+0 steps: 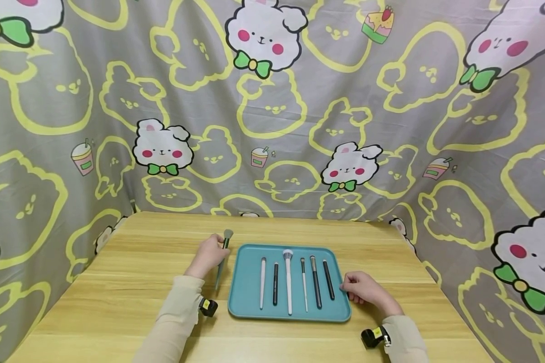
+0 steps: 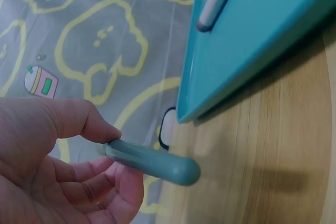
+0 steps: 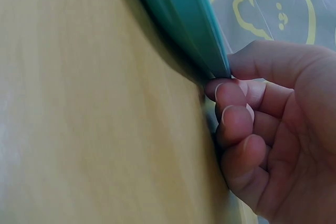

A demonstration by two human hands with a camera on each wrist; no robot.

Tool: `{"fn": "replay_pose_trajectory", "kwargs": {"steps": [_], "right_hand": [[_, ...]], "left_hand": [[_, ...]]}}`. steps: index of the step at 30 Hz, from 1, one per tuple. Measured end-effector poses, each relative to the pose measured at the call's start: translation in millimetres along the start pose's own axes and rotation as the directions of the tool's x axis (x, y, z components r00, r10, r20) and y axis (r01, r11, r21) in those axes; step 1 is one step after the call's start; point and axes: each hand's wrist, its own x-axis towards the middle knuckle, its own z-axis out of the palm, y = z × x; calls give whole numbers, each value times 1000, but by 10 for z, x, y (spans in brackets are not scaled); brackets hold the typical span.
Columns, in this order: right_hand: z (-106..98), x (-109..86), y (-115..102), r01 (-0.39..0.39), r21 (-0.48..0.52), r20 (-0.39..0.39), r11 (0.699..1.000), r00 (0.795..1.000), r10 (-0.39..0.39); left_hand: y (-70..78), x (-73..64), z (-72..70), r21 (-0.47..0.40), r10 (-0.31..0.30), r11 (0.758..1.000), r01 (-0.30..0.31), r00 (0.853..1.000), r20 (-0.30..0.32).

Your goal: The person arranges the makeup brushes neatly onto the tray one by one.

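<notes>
Just left of a teal tray (image 1: 246, 282), my left hand (image 1: 208, 256) pinches a green makeup brush (image 2: 157, 162) between thumb and fingers. Its bristle head points up and away; the tapered handle slants down toward the table. At the tray's right side, my right hand (image 1: 365, 289) grips the rim, thumb on top and curled fingers below, as the right wrist view shows. Several makeup brushes lie in a row on the tray, among them a large white brush (image 1: 288, 287), a thick black brush (image 1: 317, 287) and a short black brush (image 1: 275, 287).
Under the tray is a wooden table (image 1: 131, 282). A grey curtain (image 1: 290, 151) with yellow outlines and white cartoon heads hangs behind it and at both sides. Each wrist wears a small black camera, such as the left camera (image 1: 208, 306).
</notes>
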Motion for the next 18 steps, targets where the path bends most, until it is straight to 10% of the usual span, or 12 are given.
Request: {"fn": "replay_pose_trajectory", "kwargs": {"steps": [18], "right_hand": [[1, 1, 25, -7, -5, -2, 1000, 1000, 7]], "left_hand": [[201, -42, 164, -48, 3, 999, 1, 997, 78]]}}
